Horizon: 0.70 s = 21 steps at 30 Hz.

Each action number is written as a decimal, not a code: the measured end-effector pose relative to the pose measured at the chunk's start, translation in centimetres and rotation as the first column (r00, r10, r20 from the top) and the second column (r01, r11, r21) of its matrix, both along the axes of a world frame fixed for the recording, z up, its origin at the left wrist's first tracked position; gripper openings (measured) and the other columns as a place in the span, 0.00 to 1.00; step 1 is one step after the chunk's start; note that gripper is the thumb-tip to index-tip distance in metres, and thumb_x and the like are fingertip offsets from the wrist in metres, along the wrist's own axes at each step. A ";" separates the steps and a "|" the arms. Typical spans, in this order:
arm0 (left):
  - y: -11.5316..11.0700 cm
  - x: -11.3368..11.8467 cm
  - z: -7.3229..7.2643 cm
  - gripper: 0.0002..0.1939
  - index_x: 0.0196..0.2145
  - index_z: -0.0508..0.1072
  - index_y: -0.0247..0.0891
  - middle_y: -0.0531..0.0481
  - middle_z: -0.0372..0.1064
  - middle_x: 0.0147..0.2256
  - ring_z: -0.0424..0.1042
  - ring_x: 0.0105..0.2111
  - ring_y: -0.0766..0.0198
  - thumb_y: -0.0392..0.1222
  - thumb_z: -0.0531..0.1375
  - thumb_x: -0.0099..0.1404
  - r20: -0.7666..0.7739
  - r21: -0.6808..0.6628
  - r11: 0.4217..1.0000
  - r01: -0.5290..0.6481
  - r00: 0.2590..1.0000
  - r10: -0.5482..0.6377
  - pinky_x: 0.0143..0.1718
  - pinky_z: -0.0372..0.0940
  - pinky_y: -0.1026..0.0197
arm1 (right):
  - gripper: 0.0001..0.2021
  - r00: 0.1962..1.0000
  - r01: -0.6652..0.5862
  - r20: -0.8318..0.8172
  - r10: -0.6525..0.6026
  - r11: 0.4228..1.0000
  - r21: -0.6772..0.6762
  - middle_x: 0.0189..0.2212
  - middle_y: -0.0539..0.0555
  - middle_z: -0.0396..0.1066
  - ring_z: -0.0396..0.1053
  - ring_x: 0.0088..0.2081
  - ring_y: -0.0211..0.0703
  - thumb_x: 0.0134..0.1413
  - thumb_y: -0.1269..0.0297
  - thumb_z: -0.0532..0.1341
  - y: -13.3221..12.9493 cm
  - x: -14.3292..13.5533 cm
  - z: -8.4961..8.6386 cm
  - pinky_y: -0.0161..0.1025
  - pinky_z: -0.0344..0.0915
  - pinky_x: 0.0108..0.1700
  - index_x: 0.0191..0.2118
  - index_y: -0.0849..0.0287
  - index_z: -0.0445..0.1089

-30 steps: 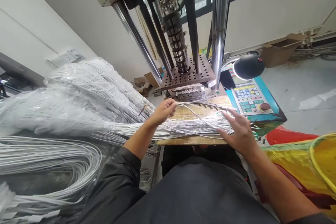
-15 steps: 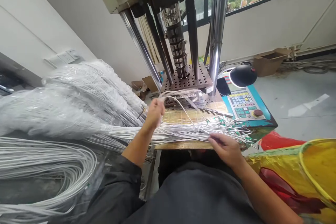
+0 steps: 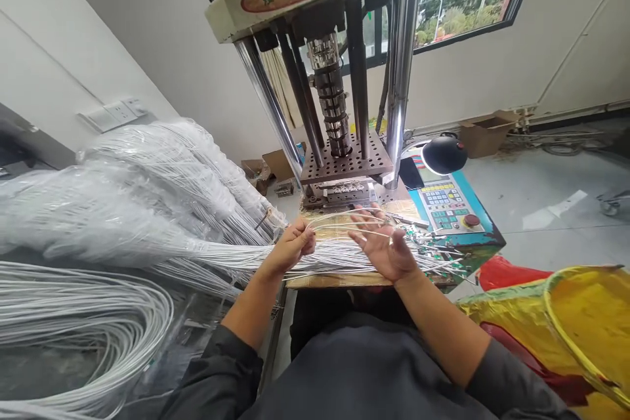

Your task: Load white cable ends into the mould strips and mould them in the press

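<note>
My left hand (image 3: 291, 249) is closed around a few thin white cables (image 3: 331, 216), which arch out to the right above the work surface. Palm up with its fingers spread, my right hand (image 3: 386, 249) is beside the free ends of these cables; whether they touch its fingers I cannot tell. Under both hands lies a thick bundle of white cables (image 3: 241, 254), its green-marked ends (image 3: 440, 254) fanned out to the right. Just behind the hands, a metal fixture (image 3: 347, 192) sits beneath the perforated plate (image 3: 321, 172) of a press.
The press's steel column (image 3: 401, 79) rises behind the fixture. To the right are a control panel (image 3: 445, 203) and a black lamp (image 3: 444, 155). Plastic-wrapped cable bundles (image 3: 162, 170) and a coiled bundle (image 3: 157, 315) fill the left. A yellow bag (image 3: 522, 298) stands at lower right.
My left hand has come down and nearer with the held cables, away from the fixture. My right hand has left the bundle, moved left and up, and spread its fingers.
</note>
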<state>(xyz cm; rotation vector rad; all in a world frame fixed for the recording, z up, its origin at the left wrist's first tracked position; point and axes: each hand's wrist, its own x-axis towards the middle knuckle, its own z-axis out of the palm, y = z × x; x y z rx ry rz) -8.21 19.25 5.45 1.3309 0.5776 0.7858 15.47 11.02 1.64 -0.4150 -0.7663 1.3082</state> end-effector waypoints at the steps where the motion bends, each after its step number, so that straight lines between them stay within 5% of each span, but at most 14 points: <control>1: 0.0 -0.1 -0.2 0.21 0.34 0.63 0.39 0.63 0.49 0.19 0.44 0.18 0.75 0.57 0.67 0.64 -0.015 -0.017 1.000 0.013 1.000 -0.014 0.21 0.44 0.68 | 0.48 0.999 0.053 -0.008 -0.053 0.998 0.025 0.74 0.55 0.49 0.52 0.72 0.59 0.43 0.24 0.62 0.5 0.2 0.6 0.64 0.60 0.66 0.68 0.39 0.56; 6: 0.0 0.6 -1.4 0.23 0.33 0.60 0.40 0.63 0.50 0.20 0.46 0.19 0.74 0.58 0.66 0.64 -0.067 -0.040 0.999 0.035 0.997 -0.038 0.21 0.43 0.68 | 0.40 0.984 0.164 -0.082 -0.160 0.985 0.047 0.67 0.57 0.63 0.60 0.68 0.57 0.55 0.23 0.46 1.5 1.2 3.7 0.66 0.59 0.66 0.61 0.44 0.63; 11: -0.5 1.1 -1.9 0.22 0.33 0.62 0.39 0.61 0.53 0.22 0.49 0.21 0.72 0.60 0.62 0.67 -0.261 -0.005 0.962 0.273 0.928 -0.265 0.23 0.46 0.66 | 0.31 0.945 0.293 -0.144 -0.294 0.956 -0.022 0.49 0.55 0.79 0.74 0.56 0.54 0.61 0.30 0.47 2.1 0.8 5.9 0.59 0.65 0.63 0.45 0.49 0.75; 16: -0.6 0.7 -1.7 0.20 0.36 0.62 0.39 0.59 0.57 0.22 0.53 0.22 0.70 0.60 0.58 0.70 -0.414 0.070 0.912 0.404 0.844 -0.342 0.26 0.50 0.65 | 0.13 0.952 0.242 -0.134 -0.276 0.944 -0.224 0.35 0.52 0.81 0.79 0.43 0.49 0.60 0.49 0.60 3.1 0.9 3.2 0.53 0.73 0.55 0.36 0.51 0.76; 21: -0.6 0.0 -1.7 0.22 0.34 0.61 0.40 0.59 0.54 0.23 0.50 0.22 0.70 0.62 0.58 0.70 -0.462 0.033 0.894 0.446 0.800 -0.382 0.25 0.47 0.65 | 0.19 0.942 0.177 -0.223 -0.250 0.937 -0.300 0.47 0.51 0.80 0.77 0.51 0.48 0.62 0.42 0.56 2.4 2.5 0.5 0.56 0.73 0.55 0.46 0.47 0.74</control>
